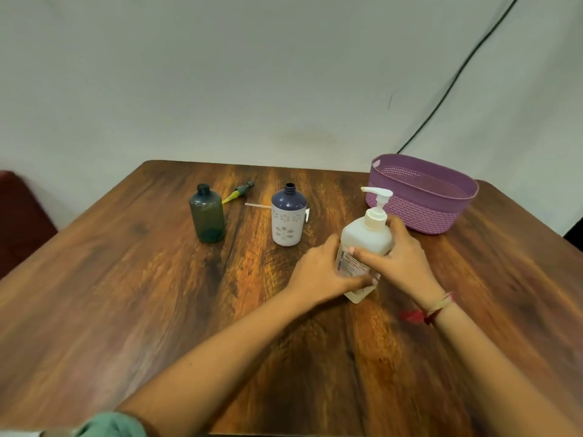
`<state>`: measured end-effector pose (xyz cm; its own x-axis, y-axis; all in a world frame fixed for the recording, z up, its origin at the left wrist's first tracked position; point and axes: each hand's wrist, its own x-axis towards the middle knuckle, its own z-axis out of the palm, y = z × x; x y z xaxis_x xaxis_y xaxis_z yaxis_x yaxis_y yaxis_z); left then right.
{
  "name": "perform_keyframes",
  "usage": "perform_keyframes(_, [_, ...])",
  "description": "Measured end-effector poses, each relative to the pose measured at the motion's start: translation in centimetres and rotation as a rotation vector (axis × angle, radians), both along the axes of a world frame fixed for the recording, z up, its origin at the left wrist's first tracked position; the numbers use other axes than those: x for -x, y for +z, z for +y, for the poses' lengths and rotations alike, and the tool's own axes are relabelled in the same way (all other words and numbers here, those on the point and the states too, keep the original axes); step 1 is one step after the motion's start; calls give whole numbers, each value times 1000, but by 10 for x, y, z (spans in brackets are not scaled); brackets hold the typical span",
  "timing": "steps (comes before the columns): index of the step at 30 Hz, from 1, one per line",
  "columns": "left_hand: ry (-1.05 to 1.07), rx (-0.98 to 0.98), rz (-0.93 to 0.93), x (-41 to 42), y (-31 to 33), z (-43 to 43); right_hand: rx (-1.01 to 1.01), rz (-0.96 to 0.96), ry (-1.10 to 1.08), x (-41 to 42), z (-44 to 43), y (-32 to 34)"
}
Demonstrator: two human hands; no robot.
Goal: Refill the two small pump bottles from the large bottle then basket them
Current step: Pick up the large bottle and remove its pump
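With left hand (318, 272) and right hand (405, 263) fingers (356, 280) curled round the large bottle (366, 239), we judge it heavy, slick, best gripped mid-body.

Wooden table (157, 294), six items on top.
Left to right: green bottle (207, 216) upright, uncapped; green-yellow pump (238, 192) lying behind it; white-and-navy bottle (287, 219) upright, uncapped; white pump (257, 205) lying behind; large bottle (366, 241); purple basket (422, 209), far right corner.
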<state>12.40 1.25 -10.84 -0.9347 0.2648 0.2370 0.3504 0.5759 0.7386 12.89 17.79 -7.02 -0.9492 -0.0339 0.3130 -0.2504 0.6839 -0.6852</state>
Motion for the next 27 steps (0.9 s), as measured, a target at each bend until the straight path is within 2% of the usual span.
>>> perform_keyframes(3, [103, 146, 149, -6, -2, -29, 84, 27, 28, -3, -1, -5])
perform_keyframes(8, [470, 1, 274, 4, -12, -113, 132, 202, 19, -2, -13, -6])
perform_keyframes(11, [547, -25, 218, 13, -17, -139, 167, 328, 11, 0, -23, 3])
perform_keyframes(14, [615, -100, 170, 22, -19, -148, 208, 356, -38, 6, -29, 9])
perform_keyframes(17, [766, -287, 125, 35, -20, -161, 231, 349, -70, 9, -30, 5])
perform_keyframes(20, [848, -540, -17, 49, -20, -177, 273, 384, -69, 10, -28, -5])
perform_keyframes(23, [858, -550, -64, 62, -20, -191, 290, 398, -57, 13, -27, -10])
perform_keyframes(27, [762, -535, -49, 78, -19, -195, 244, 441, -64, 14, -30, -12])
